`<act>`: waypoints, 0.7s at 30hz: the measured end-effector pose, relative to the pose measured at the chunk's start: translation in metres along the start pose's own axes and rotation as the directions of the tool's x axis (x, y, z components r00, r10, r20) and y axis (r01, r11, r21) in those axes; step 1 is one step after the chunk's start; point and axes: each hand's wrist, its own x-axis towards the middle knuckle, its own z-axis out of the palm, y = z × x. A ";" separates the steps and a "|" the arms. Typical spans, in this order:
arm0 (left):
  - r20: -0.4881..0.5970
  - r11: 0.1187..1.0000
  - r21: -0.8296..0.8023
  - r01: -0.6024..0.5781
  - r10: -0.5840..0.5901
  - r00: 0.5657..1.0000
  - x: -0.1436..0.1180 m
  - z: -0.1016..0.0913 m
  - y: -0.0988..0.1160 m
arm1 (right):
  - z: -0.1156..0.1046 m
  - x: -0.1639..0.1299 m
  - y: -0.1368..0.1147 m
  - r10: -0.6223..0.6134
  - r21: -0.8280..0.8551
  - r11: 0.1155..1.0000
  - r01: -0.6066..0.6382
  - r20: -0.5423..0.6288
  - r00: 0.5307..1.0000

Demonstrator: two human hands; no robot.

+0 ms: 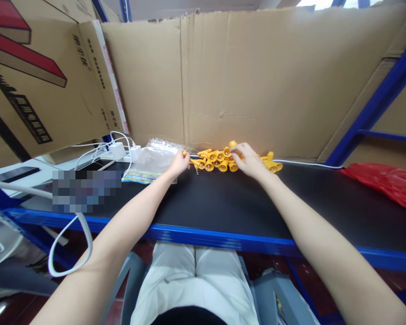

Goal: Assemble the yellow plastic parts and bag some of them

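The heap of small yellow plastic pieces lies at the back of the black table, tight against the cardboard wall, and it looks barely thinned, so I judge most of the sorting is left to do. My left hand pinches 1 piece at the heap's left edge with fingers narrowed on it, while my right hand rests spread over the heap's right half; whether it grips anything I cannot tell. A clear plastic bag sits just left, a red bag far right.

Red bag at right; white chargers, clear bags at left.
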 end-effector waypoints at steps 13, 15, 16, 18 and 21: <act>0.196 0.962 -0.194 0.194 -0.156 0.968 -0.007 0.002 0.014 | 0.012 -0.003 -0.013 0.043 -0.092 0.996 -0.005 0.423 0.905; 0.208 0.954 -0.216 0.210 -0.165 0.964 -0.009 0.001 0.016 | 0.012 -0.003 -0.014 0.038 -0.082 0.997 -0.003 0.426 0.904; 0.215 0.949 -0.228 0.218 -0.170 0.962 -0.010 0.001 0.017 | 0.012 -0.003 -0.014 0.035 -0.076 0.997 -0.002 0.432 0.901; 0.227 0.941 -0.250 0.229 -0.173 0.958 -0.011 0.000 0.019 | 0.012 -0.003 -0.014 0.031 -0.070 0.998 0.001 0.441 0.897; 0.250 0.935 -0.271 0.227 -0.159 0.955 -0.013 -0.001 0.021 | 0.012 -0.004 -0.015 0.026 -0.063 0.998 0.002 0.439 0.898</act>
